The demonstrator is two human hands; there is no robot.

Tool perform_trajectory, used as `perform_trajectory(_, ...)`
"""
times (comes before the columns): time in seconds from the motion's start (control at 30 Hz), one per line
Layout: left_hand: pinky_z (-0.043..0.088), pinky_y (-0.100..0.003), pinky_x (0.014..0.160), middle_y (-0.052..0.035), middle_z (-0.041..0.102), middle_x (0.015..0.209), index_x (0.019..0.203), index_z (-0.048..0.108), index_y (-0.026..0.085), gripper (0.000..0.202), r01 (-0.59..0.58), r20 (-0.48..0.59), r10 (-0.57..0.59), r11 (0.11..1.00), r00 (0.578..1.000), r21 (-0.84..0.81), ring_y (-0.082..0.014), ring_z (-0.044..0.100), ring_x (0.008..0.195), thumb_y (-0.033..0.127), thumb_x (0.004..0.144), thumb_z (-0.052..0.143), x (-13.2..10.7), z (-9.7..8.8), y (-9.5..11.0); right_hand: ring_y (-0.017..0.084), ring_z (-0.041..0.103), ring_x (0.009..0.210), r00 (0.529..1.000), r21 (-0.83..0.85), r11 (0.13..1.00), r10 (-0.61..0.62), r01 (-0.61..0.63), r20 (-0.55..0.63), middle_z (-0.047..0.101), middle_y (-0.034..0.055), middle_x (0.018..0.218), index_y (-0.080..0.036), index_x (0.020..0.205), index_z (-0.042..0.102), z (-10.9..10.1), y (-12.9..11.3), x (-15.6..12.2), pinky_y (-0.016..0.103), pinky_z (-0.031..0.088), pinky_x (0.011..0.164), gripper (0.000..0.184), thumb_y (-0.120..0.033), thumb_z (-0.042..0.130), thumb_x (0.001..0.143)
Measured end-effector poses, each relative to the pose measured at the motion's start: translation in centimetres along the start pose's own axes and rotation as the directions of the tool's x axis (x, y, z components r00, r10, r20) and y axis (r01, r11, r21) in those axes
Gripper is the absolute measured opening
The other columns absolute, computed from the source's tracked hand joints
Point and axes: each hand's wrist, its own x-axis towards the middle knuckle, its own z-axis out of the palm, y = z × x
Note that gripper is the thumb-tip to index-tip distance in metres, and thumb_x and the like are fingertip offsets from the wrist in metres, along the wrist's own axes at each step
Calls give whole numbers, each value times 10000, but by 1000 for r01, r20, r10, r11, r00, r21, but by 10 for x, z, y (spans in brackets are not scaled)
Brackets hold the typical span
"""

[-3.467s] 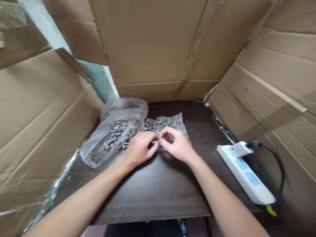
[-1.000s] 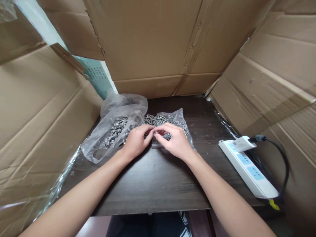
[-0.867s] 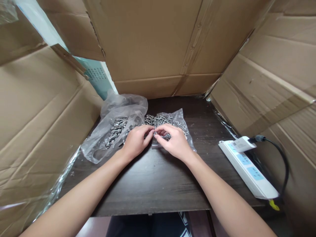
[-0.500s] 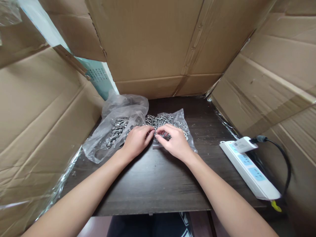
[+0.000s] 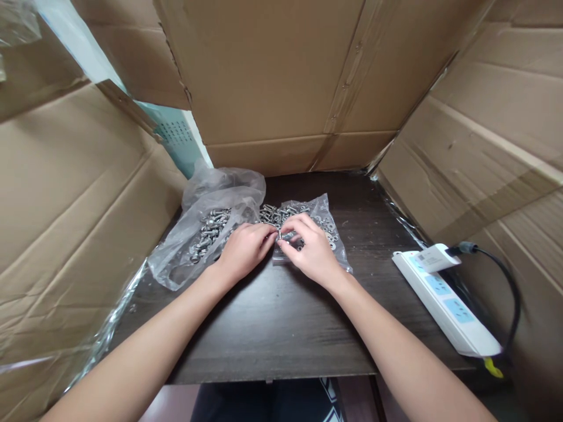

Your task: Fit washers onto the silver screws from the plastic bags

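Observation:
My left hand is closed in a pinch, its fingertips on a small shiny metal bolt; most of the bolt is hidden. Close against it, my right hand curls its thumb and forefinger around the same spot; whatever small part they grip is too tiny to name. Under and behind the right hand lies a flat clear plastic bag with washers on it. Several loose bolts are heaped just beyond the fingertips. On the left, a crumpled clear bag contains more bolts.
Cardboard walls surround the dark wooden table at the back and both sides. A white power strip lies along the right, with a plugged-in adapter and a black cable.
My right forefinger has lifted and parted slightly from its thumb, and more of the metal piece shows between the hands. The left hand has hardly moved.

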Motion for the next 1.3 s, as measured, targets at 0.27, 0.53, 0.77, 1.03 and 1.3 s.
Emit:
perform_trajectory(0.27, 550, -379, 844, -63, 798, 1035, 1037, 729, 173, 209, -72, 13, 72, 997, 997, 9, -249, 751, 888, 230, 1030, 528, 0, 1, 0, 153, 702, 834, 998, 63, 996, 70, -70, -6, 661, 36, 986, -207, 971, 714, -1, 0, 1, 320, 630, 816, 124, -139, 659, 883)
perform_trajectory(0.53, 527, -370, 821, -81, 767, 1015, 1192, 691, 181, 272, 1, 8, -1, 994, 1000, 105, -245, 721, 874, 298, 985, 558, -1, -20, -1, 161, 690, 764, 989, 13, 997, 82, -81, -124, 672, 29, 887, -202, 895, 722, -10, -2, 6, 327, 613, 765, 82, -143, 668, 878)
perform_trajectory(0.77, 490, -420, 847, -91, 721, 952, 1073, 752, 190, 219, -78, 156, 50, 980, 986, 183, -287, 677, 920, 274, 916, 623, -2, -29, 3, 164, 690, 750, 982, -2, 997, 78, -80, -171, 665, 27, 867, -209, 882, 735, -13, 1, 6, 322, 606, 750, 90, -151, 667, 878)
perform_trajectory(1.03, 477, -409, 829, -76, 730, 943, 1010, 747, 195, 145, -86, 209, 40, 972, 977, 218, -286, 670, 917, 260, 933, 643, -2, -19, -4, 170, 681, 837, 999, -20, 999, 44, -45, -31, 667, 48, 965, -200, 920, 712, -9, 6, 4, 335, 591, 803, 125, -118, 619, 908)
perform_trajectory(1.3, 511, -394, 886, -90, 714, 1055, 1085, 638, 184, 200, 79, 17, -79, 996, 997, -30, -264, 649, 1002, 299, 1035, 482, -2, -19, -3, 143, 665, 822, 987, 63, 997, 39, -49, 154, 662, 31, 956, -199, 936, 686, -10, 0, 3, 316, 581, 805, 135, -99, 602, 907)
